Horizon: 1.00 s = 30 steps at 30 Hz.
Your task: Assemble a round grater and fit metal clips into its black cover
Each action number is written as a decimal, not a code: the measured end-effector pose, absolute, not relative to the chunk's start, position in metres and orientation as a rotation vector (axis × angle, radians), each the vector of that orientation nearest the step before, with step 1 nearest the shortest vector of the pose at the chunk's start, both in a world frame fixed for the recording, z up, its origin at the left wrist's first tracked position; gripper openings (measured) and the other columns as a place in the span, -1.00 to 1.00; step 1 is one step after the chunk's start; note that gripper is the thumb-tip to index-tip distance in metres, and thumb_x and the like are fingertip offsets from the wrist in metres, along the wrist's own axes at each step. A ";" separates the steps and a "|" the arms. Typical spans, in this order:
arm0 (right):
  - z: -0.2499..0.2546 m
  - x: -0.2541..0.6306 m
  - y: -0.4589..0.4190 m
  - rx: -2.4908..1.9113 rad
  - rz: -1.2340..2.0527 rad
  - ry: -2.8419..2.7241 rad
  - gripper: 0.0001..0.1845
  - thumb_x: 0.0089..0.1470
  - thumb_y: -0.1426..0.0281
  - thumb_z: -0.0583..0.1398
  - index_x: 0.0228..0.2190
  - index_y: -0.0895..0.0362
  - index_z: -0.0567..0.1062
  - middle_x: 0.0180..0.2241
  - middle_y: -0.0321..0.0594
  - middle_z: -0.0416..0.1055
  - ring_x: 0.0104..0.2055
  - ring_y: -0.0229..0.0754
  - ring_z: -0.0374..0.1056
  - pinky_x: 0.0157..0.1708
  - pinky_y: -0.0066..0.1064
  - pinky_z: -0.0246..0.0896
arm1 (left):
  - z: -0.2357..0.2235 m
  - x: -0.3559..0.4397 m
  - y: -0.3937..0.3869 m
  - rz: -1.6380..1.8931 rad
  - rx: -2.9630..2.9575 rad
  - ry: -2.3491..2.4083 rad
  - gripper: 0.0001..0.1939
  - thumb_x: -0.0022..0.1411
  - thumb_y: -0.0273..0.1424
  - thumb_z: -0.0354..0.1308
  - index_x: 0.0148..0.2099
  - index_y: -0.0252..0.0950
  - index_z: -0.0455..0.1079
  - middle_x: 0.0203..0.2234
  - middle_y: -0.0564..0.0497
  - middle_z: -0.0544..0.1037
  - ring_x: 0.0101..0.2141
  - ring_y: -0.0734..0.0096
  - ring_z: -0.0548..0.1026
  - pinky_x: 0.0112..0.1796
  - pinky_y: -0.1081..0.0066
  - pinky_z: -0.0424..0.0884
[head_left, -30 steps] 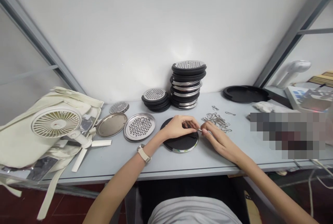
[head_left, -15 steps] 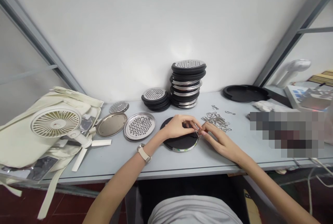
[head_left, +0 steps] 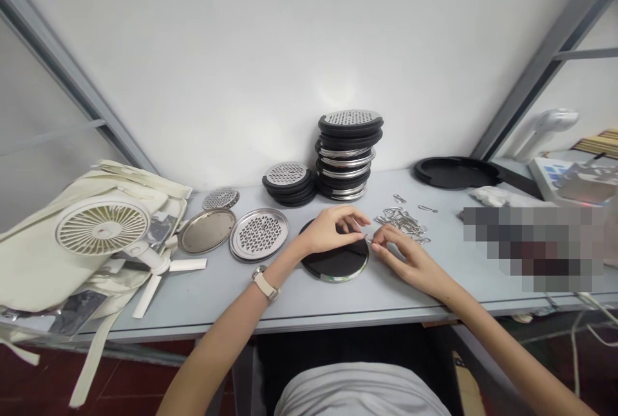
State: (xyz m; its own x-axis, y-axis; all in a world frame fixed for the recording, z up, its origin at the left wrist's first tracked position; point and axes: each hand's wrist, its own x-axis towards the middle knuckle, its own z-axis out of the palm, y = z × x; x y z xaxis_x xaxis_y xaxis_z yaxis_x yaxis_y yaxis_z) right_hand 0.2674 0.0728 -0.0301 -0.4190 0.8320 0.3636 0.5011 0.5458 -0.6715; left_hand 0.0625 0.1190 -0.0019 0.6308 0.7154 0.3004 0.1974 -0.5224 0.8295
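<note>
A round black disc with a shiny silver rim lies on the table in front of me. Over its upper part hovers my left hand, fingers apart, partly hiding the disc. My right hand is just off the disc's right edge. Its thumb and forefinger pinch a small metal wire clip, whose end points toward my left thumb. Whether that thumb touches the clip I cannot tell. Behind my right hand is a loose pile of metal wire clips.
Grater discs in black rims form a tall stack and a low stack by the wall. To the left lie a grater plate, a plain metal lid and a fan. A black tray sits back right.
My fingertips, close together at the disc's right edge before, have come slightly apart. The left fingers have spread, and the wire clip now shows in my right fingertips.
</note>
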 end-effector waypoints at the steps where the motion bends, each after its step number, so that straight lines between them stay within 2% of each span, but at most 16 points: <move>1: -0.031 0.267 0.073 -1.079 0.608 -2.090 -0.71 0.23 0.22 0.00 -0.45 0.07 0.33 -0.42 -0.22 0.32 -0.32 -0.13 0.27 -0.24 -0.29 0.23 | 0.000 0.060 0.120 0.780 2.078 0.732 -0.67 0.07 -0.37 0.23 -0.09 -0.33 0.38 -0.17 -0.11 0.48 -0.22 0.41 0.46 -0.24 0.43 0.37; 4: -0.032 0.267 0.074 -1.118 0.589 -2.091 -0.70 0.23 0.22 -0.01 -0.48 0.07 0.30 -0.48 -0.28 0.29 -0.39 -0.17 0.25 -0.32 -0.35 0.21 | 0.004 0.053 0.120 0.582 2.236 0.711 -0.59 -0.03 -0.31 0.31 -0.10 -0.30 0.36 -0.26 -0.04 0.49 -0.23 0.38 0.45 -0.18 0.38 0.37; 7: -0.034 0.268 0.074 -1.159 0.598 -2.119 -0.69 0.24 0.23 -0.02 -0.49 0.08 0.28 -0.53 -0.33 0.24 -0.45 -0.21 0.22 -0.39 -0.39 0.15 | 0.004 0.051 0.119 0.487 2.381 0.708 -0.73 0.01 -0.32 0.27 -0.22 -0.30 0.39 -0.36 0.01 0.48 -0.30 0.40 0.43 -0.23 0.40 0.36; 10: -0.036 0.267 0.073 -1.181 0.628 -2.160 -0.68 0.25 0.23 -0.04 -0.50 0.08 0.26 -0.57 -0.36 0.20 -0.49 -0.24 0.17 -0.45 -0.42 0.10 | 0.001 0.052 0.120 0.469 2.434 0.763 -0.82 0.04 -0.32 0.23 -0.31 -0.31 0.38 -0.43 0.04 0.48 -0.36 0.43 0.42 -0.32 0.44 0.33; 16: -0.041 0.267 0.075 -1.205 0.593 -2.192 -0.68 0.23 0.25 -0.02 -0.53 0.08 0.24 -0.63 -0.41 0.14 -0.57 -0.27 0.08 -0.54 -0.44 0.01 | -0.003 0.057 0.119 0.489 2.480 0.840 -0.81 0.04 -0.29 0.22 -0.40 -0.32 0.34 -0.49 0.07 0.45 -0.44 0.48 0.38 -0.41 0.48 0.25; 19: -0.042 0.265 0.076 -1.211 0.554 -2.217 -0.69 0.23 0.29 -0.04 -0.55 0.07 0.21 -0.64 -0.41 0.14 -0.58 -0.26 0.10 -0.52 -0.44 0.01 | -0.005 0.060 0.116 0.505 2.483 0.880 -0.80 0.06 -0.29 0.20 -0.43 -0.31 0.30 -0.53 0.09 0.42 -0.48 0.52 0.34 -0.45 0.50 0.19; 25: -0.043 0.254 0.080 -1.293 0.479 -2.205 -0.71 0.21 0.34 -0.07 -0.56 0.06 0.16 -0.66 -0.40 0.15 -0.60 -0.25 0.13 -0.54 -0.44 -0.02 | -0.008 0.065 0.111 0.499 2.621 0.925 -0.81 0.11 -0.30 0.13 -0.43 -0.28 0.21 -0.53 0.13 0.38 -0.51 0.54 0.28 -0.47 0.50 0.13; 30: -0.045 0.253 0.081 -1.286 0.364 -2.275 -0.73 0.20 0.37 -0.07 -0.54 0.06 0.20 -0.63 -0.34 0.23 -0.56 -0.22 0.19 -0.50 -0.43 0.02 | -0.003 0.063 0.107 0.375 2.784 0.972 -0.82 0.17 -0.24 0.04 -0.33 -0.25 0.23 -0.45 0.08 0.44 -0.45 0.44 0.36 -0.46 0.44 0.15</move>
State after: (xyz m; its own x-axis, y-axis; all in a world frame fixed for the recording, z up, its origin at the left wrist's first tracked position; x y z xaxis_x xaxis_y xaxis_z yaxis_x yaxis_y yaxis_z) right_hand 0.2534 0.0813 -0.0455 -0.4301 0.8551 0.2896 0.7222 0.5184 -0.4579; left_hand 0.0633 0.1074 -0.0034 0.7559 0.6295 0.1798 0.5870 -0.7733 0.2396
